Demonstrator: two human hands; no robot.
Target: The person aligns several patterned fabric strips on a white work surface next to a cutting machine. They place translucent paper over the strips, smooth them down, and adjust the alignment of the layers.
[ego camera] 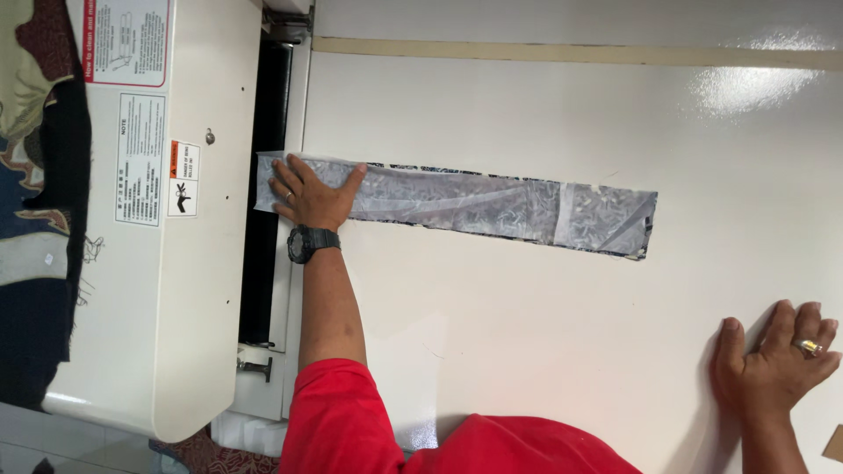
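1. Red sleeves fill the bottom edge, nearest the camera; 2 bare forearms reach out from them.
2. On the person's left wrist sits 1 black watch.
3. Beyond the watch, the left hand lies flat, palm down, on 1 end of a long fabric strip, its fingers spread apart and gripping nothing. 1 ring shows on this hand.
4. This strip, 1 only, is thin, grey-white and patterned, with a dark edge. It lies flat on the white worktop, running from the machine's slot out toward the middle of the worktop.
5. Its near end sits at the dark opening of 1 cream-coloured machine, which takes up the left part of the view. The left hand rests just beside that opening, between the machine's housing and the rest of the strip.
6. 3 printed labels are stuck on the machine's housing.
7. Well apart from the strip, the right hand presses flat on the bare worktop, its fingers loosely apart and holding nothing. 1 gold ring sits on it.
8. Past the machine at the far left lies patterned dark cloth.
9. 1 tan band runs along the worktop's far side.
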